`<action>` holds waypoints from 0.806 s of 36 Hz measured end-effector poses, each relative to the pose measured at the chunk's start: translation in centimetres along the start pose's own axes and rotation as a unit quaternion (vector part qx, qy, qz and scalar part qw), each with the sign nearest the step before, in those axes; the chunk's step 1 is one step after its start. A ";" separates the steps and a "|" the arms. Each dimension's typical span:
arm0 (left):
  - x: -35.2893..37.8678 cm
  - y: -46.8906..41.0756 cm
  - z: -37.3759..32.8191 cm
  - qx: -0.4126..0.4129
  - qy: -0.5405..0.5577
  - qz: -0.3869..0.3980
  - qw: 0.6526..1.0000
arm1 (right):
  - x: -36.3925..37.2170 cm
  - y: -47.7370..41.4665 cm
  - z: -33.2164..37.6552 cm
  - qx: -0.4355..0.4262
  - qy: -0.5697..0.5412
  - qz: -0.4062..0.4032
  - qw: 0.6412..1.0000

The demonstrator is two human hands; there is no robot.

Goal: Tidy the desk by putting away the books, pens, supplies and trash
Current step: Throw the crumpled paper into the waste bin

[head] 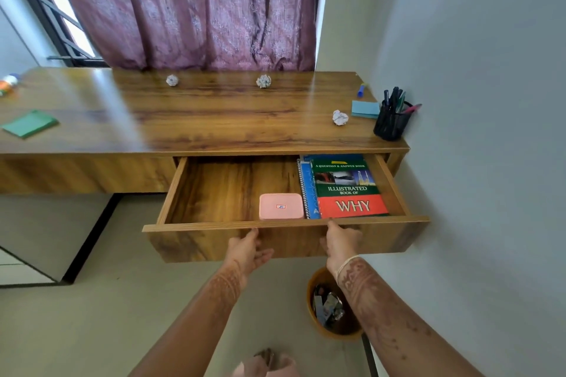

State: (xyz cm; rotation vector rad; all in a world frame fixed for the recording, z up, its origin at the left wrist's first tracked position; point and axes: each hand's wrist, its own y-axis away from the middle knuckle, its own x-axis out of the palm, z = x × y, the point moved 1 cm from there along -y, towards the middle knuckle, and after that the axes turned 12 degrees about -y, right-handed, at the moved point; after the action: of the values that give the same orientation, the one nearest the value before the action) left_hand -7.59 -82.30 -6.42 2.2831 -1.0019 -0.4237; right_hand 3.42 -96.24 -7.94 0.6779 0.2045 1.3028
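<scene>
The desk drawer (214,242) stands pulled out. Inside lie a green and red book titled WHY (349,190), a blue spiral notebook (309,193) under it, and a pink box (281,206). My left hand (249,249) and my right hand (341,242) both rest against the drawer front just below its top edge, fingers fairly straight. Three crumpled paper balls sit on the desk top: one at the back left (172,80), one at the back middle (263,81), one near the right (340,117).
A black mesh pen holder (389,124) with several pens stands at the desk's right corner, blue sticky notes (365,108) and a blue marker (362,90) beside it. A green pad (29,123) and a glue bottle (7,84) lie far left. A trash bin (330,306) sits on the floor below.
</scene>
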 end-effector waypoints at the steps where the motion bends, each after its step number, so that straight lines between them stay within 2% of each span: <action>1: -0.2 -0.3 -0.2 -0.009 0.012 -0.002 1.000 | 0.1 0.1 0.4 0.006 -0.014 0.000 1.000; 8: -1.0 -2.3 -1.3 -0.064 0.046 0.017 0.997 | 1.1 -1.9 0.2 0.062 -0.020 0.003 0.998; 16: -1.3 -6.1 -2.8 -0.070 0.030 0.057 0.995 | 2.7 -3.8 0.3 0.047 -0.035 0.003 0.998; 29: -0.1 -12.1 -8.7 -0.063 0.029 0.061 0.996 | 8.7 -9.0 3.0 0.054 -0.047 0.024 0.997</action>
State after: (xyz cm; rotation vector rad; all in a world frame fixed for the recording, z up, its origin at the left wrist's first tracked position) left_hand 3.44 -72.34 -7.51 2.0981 -1.0500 -0.3571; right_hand 14.72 -90.11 -8.66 0.8387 0.1832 1.3097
